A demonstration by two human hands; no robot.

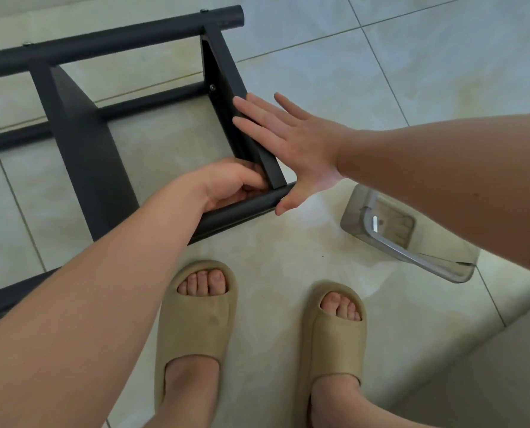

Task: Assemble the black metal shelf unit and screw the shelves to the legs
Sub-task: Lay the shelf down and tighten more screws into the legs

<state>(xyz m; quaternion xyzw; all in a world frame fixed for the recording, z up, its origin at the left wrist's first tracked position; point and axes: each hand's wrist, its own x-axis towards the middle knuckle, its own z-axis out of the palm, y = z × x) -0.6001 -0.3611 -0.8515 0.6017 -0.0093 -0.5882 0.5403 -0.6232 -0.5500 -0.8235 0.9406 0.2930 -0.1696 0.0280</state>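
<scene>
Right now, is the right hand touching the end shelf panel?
Touching. The head view shows the right hand laid flat against the end shelf panel, fingers overlapping its edge, no gap visible.

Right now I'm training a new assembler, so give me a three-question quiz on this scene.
1. True or false: the right hand lies flat against the shelf.
2. Where is the hex key? A) in the right hand B) in a clear bag on the floor C) on a slipper
3. Fill in: the left hand curls where the shelf meets the ____.
Key: 1 true; 2 B; 3 leg.
</scene>
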